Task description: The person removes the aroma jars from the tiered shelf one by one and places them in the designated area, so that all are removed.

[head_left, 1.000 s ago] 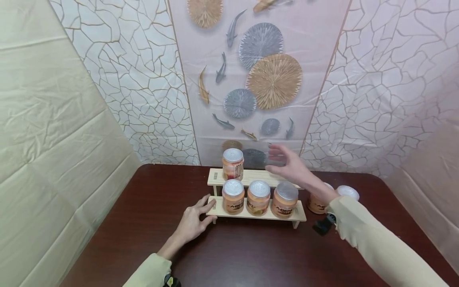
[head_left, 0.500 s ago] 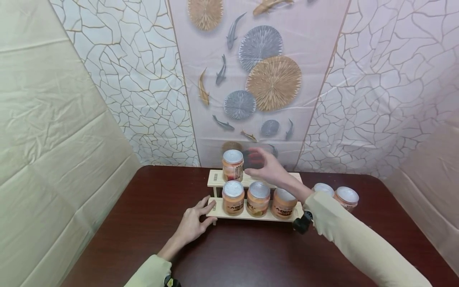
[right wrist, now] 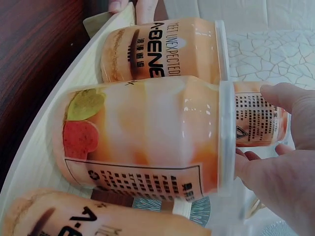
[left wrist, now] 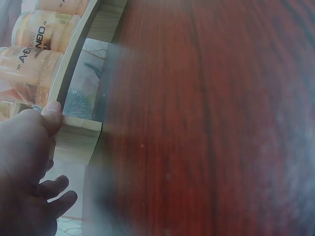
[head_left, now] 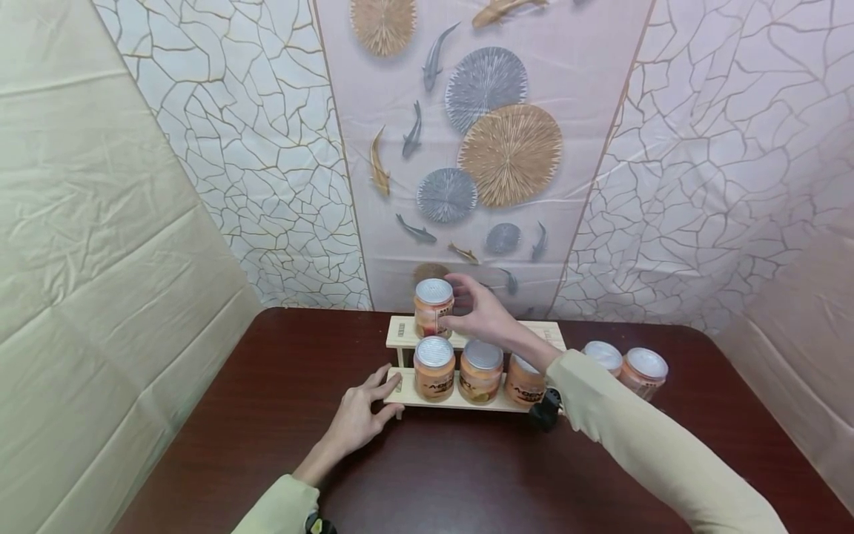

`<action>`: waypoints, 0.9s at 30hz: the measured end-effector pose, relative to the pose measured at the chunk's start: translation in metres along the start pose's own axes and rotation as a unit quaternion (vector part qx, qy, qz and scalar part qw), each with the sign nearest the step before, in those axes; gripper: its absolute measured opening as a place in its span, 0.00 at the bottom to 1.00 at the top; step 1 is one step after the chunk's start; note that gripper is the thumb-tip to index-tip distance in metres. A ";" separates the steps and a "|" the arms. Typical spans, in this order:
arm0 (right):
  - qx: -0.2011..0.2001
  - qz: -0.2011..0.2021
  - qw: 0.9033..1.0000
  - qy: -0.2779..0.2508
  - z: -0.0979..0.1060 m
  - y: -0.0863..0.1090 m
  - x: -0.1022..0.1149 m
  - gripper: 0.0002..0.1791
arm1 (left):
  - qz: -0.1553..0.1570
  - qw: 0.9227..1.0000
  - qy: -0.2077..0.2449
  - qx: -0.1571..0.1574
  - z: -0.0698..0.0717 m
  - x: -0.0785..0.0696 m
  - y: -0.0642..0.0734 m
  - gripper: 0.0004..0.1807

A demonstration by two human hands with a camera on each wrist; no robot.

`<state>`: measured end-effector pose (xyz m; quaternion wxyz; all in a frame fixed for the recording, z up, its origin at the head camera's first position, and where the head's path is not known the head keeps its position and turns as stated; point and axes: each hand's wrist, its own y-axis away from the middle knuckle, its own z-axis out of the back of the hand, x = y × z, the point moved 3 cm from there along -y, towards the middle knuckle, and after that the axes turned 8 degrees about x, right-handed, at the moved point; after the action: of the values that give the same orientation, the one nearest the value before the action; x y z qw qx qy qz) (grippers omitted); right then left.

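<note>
A two-step wooden rack (head_left: 548, 334) stands on the table. At its left end my left hand (head_left: 353, 419) holds the lower shelf, thumb (left wrist: 53, 114) at the front edge. On the upper shelf, at the left, sits a clear plastic jar (head_left: 432, 311) with orange contents and a silvery lid. Around this jar my right hand (head_left: 485, 319) curls, thumb (right wrist: 283, 93) on one side and fingers on the other. Three similar jars line the lower shelf: left (head_left: 435, 374), middle (head_left: 480, 378) and right (head_left: 523, 382), the right one partly covered by the right forearm.
Two more jars, one nearer (head_left: 603, 356) and one farther right (head_left: 646, 371), stand on the dark wooden table (head_left: 280, 356) right of the rack. A patterned cloth (head_left: 507, 148) hangs behind the table, and pale cloth (head_left: 120, 297) hangs at the left.
My right hand has moved left over the upper shelf, from its right half to the jar, and now holds it. My left hand stays at the rack's end.
</note>
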<state>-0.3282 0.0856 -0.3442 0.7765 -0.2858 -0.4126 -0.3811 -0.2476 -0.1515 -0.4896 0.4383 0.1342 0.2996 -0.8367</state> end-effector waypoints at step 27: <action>-0.010 0.012 0.998 0.058 -0.008 -0.010 -0.002 0.42 | 0.009 1.000 0.001 0.003 -0.001 0.000 0.000 0.29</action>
<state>-0.3337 0.0751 -0.3488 0.8008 -0.2754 -0.3597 -0.3918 -0.2480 -0.1511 -0.4903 0.4447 0.1392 0.2967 -0.8336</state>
